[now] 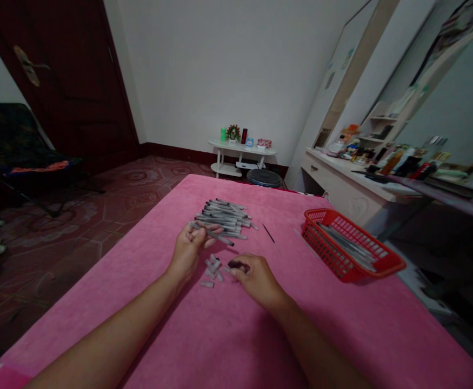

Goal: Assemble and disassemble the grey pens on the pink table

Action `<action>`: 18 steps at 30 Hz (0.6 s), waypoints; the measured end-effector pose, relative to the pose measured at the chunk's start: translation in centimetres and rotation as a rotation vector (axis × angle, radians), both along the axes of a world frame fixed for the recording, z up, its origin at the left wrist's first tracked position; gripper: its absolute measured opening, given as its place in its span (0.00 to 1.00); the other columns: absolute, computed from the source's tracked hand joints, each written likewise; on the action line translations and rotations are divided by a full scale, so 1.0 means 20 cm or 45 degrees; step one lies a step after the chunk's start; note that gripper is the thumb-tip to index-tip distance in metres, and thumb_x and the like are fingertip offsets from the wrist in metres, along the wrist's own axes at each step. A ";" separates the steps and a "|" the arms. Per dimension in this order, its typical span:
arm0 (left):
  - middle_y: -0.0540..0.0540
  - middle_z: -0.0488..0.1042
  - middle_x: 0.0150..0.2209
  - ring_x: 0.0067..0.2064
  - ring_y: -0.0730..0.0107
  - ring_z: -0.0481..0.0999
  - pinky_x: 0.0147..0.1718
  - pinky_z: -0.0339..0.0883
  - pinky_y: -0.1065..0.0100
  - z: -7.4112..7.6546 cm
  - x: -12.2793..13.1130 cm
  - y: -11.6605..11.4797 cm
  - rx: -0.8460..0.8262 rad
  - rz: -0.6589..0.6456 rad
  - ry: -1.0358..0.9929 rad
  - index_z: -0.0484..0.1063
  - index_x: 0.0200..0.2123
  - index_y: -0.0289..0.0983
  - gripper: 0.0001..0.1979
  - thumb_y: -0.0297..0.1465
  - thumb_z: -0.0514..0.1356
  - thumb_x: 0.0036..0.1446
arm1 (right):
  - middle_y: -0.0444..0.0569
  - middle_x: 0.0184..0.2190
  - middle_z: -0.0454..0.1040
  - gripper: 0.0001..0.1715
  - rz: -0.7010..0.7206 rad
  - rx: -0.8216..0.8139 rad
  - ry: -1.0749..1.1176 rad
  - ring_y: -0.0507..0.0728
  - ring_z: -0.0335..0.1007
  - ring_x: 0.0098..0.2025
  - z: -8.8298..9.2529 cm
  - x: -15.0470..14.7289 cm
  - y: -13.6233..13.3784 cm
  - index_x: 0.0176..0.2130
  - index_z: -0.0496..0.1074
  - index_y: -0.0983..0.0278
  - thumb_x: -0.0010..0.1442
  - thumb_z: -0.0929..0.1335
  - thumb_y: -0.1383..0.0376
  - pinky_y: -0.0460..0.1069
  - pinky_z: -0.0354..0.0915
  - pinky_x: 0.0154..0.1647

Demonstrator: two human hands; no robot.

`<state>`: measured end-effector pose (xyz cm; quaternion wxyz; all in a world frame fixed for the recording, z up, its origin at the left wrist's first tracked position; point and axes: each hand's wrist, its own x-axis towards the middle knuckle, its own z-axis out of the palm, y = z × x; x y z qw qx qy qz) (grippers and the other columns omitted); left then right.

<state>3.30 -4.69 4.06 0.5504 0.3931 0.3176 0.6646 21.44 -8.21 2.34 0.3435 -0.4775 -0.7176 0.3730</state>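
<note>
My left hand [188,246] is closed round a slim clear-barrelled pen [220,238], its dark end pointing right and slightly toward me. Just beyond that hand lies a heap of similar pens [226,215], mostly side by side. My right hand [259,276] is pinched at the right edge of a small pile of translucent pen caps [213,267]. A pale cap [227,269] shows at its fingertips, partly hidden by the fingers and thumb. Right of the heap, a thin dark ink refill [268,233] lies on the pink cloth.
A red plastic basket [324,260] holding long thin refills stands at the right on the pink-covered table [171,335]. A white dressing table [347,186] crowded with bottles is further right. A low white stand [232,146] is by the far wall, a dark folding chair [21,140] at left.
</note>
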 end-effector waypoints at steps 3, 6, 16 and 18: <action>0.42 0.78 0.41 0.43 0.61 0.79 0.43 0.72 0.61 -0.01 0.02 -0.01 -0.058 -0.076 -0.077 0.61 0.36 0.38 0.18 0.36 0.66 0.50 | 0.47 0.27 0.74 0.13 -0.055 -0.147 0.145 0.50 0.69 0.23 0.03 0.01 0.00 0.32 0.71 0.65 0.59 0.62 0.61 0.44 0.61 0.22; 0.43 0.79 0.39 0.42 0.61 0.80 0.43 0.73 0.62 -0.03 0.03 -0.02 -0.068 -0.142 -0.128 0.61 0.36 0.37 0.18 0.35 0.67 0.49 | 0.48 0.25 0.73 0.22 -0.096 -0.290 0.333 0.49 0.66 0.18 0.07 0.02 0.00 0.32 0.69 0.67 0.61 0.58 0.52 0.42 0.56 0.15; 0.44 0.79 0.36 0.40 0.60 0.80 0.37 0.75 0.62 -0.04 0.04 -0.04 -0.105 -0.188 -0.088 0.61 0.37 0.37 0.19 0.34 0.68 0.48 | 0.42 0.17 0.67 0.14 -0.219 -0.168 0.371 0.47 0.59 0.17 0.09 0.01 0.00 0.25 0.70 0.66 0.53 0.67 0.57 0.43 0.55 0.16; 0.45 0.79 0.35 0.39 0.60 0.80 0.35 0.76 0.63 -0.04 0.04 -0.05 -0.126 -0.176 -0.094 0.62 0.37 0.38 0.20 0.34 0.69 0.47 | 0.42 0.19 0.68 0.10 -0.247 -0.141 0.410 0.48 0.61 0.19 0.10 0.01 0.00 0.27 0.71 0.66 0.50 0.69 0.60 0.43 0.58 0.18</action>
